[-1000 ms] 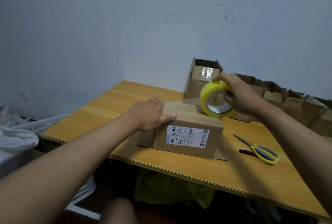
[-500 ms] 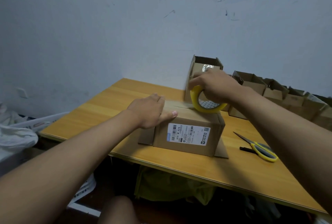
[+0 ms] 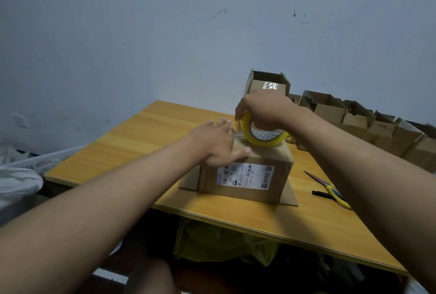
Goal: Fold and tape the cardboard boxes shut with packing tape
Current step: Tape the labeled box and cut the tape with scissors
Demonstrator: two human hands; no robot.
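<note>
Right hand (image 3: 266, 109) grips tape roll (image 3: 262, 136) atop box (image 3: 245, 175).

Scissors (image 3: 330, 191) handles behind the right forearm; blurred label (image 3: 245, 177) print below the left fingers (image 3: 224, 126).

"S01E" on box label (image 3: 245, 177)

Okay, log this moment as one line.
step: taping box top | left hand: flat on box | right hand: holds tape roll | scissors: on table
</note>
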